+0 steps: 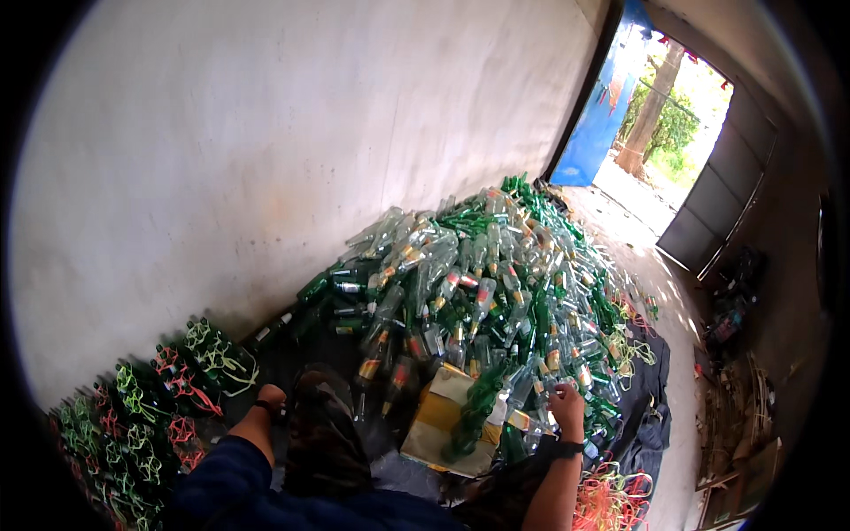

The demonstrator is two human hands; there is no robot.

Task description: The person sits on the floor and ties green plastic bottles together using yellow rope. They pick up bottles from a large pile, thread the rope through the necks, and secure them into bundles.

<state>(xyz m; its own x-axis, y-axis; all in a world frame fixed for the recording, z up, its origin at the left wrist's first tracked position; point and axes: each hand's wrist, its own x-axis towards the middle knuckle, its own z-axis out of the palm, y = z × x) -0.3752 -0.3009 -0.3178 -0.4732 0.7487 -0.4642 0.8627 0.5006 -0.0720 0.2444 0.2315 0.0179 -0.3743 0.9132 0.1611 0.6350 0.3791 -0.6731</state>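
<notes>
My right hand (567, 412) is closed at the near right side of a large heap of glass bottles (482, 283). Its curled fingers appear to grip a clear glass bottle, though the grip is partly hidden. My left hand (272, 396) is low beside my left knee, near the tied bottles. Its fingers look curled in, and whatever they hold cannot be made out. Between my legs lies a yellow and white cardboard box (431, 416), with several green bottles (478, 407) grouped upon it.
Green bottles tied with coloured straps (133, 416) stand in rows along the wall at left. Loose red and green straps (611, 500) lie at lower right on a black sheet (651, 389). Wood pieces (748, 434) line the right side. Beyond the heap, a blue door (606, 102) stands open.
</notes>
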